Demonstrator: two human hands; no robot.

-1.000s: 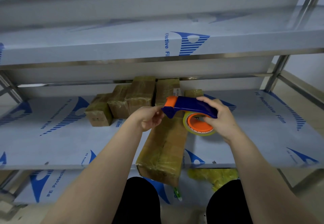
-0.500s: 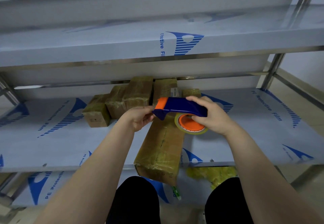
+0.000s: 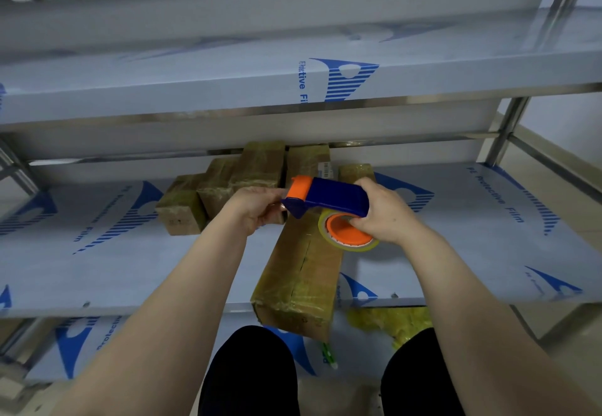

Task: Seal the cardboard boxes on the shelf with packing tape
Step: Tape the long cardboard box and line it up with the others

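The left hand (image 3: 257, 208) pinches the orange nose of the tape dispenser (image 3: 329, 196), which the right hand (image 3: 389, 216) grips just above the long box (image 3: 301, 272); on the shelf (image 3: 114, 269) the box runs lengthwise away from the person, nearer the right hand

blue-orange tape dispenser (image 3: 329, 195), brown boxes (image 3: 301, 272)

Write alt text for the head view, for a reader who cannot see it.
The right hand grips a blue tape dispenser while the left hand pinches at its orange nose, above a long cardboard box overhanging the shelf.
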